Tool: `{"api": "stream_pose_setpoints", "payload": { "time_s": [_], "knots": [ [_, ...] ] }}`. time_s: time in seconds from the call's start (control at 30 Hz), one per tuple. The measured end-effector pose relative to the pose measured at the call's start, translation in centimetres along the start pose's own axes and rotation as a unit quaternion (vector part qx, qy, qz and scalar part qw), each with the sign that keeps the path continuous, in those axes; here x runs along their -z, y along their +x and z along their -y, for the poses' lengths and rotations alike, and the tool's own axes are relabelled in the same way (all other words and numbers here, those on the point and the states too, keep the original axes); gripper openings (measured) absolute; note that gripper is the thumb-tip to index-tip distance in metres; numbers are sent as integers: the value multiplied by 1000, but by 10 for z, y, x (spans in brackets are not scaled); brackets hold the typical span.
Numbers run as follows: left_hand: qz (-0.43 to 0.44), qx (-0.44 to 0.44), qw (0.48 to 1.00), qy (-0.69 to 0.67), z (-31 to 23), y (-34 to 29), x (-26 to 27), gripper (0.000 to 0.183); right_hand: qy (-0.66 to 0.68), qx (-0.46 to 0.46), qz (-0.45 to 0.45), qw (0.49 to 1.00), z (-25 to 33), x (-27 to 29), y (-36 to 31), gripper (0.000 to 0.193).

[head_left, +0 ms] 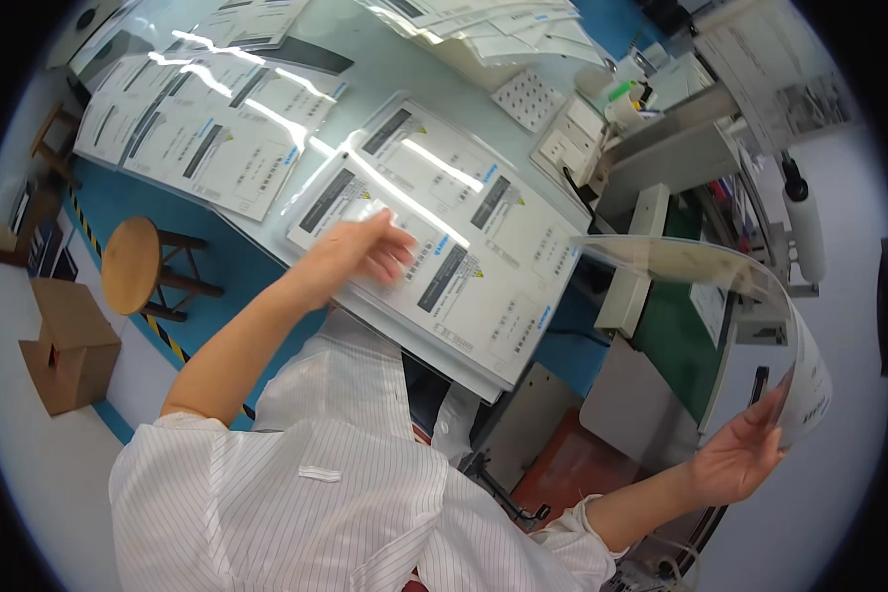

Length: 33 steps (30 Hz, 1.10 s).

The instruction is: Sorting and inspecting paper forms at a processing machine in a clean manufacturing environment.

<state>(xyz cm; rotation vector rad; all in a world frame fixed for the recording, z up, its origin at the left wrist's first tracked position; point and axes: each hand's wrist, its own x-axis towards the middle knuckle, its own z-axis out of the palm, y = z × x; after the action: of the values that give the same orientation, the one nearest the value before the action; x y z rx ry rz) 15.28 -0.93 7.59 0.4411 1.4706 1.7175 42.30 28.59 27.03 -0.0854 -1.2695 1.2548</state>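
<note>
The right hand [740, 456] has its fingers closed on a bowed, glossy, translucent plastic sheet [760, 276], right of a flat stack of white printed sheets [503, 259]. Over the stack, the blurred left hand [360, 255] half-curls loose, seemingly empty fingers; I can't tell whether they touch it.

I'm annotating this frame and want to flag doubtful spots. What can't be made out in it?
Head view: left hand, blurred; whether it touches the printed sheet beneath is unclear.
Head view: curved sheet in the right hand; its steep bend hides most of its print.
Head view: upper-left labels, partly hidden by glare.
Head view: overlapping papers, cut off by the top edge.
</note>
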Motion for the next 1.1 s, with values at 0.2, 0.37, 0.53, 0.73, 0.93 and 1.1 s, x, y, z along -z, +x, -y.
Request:
{"api": "stream_pose_setpoints", "payload": {
  "time_s": [0.2, 0.37, 0.53, 0.73, 0.93, 1.1],
  "knots": [
    [260, -2, 854, -450, -27, 12, -3, 102, 286, -164, 290, 899, -23, 1, -23, 54],
    [110, -50, 864, -490, -52, 5, 58, 73, 53, -368, 216, 903, -49, 49, -87, 56],
    [-56, -34, 991, -114, -10, 1, 85, 39, 10, -528, 169, 832, -69, 37, -158, 40],
    [-193, -71, 958, 200, 1, 10, 90, 30, -95, -606, 99, 784, -101, 53, -203, 5],
    [-191, -43, 954, 228, 2, 17, 100, 35, -95, -607, 57, 787, -101, 44, -202, 15],
    [-197, -33, 958, 207, 1, 15, 97, 37, -103, -591, 55, 798, -93, 41, -203, 19]
  ]
}}
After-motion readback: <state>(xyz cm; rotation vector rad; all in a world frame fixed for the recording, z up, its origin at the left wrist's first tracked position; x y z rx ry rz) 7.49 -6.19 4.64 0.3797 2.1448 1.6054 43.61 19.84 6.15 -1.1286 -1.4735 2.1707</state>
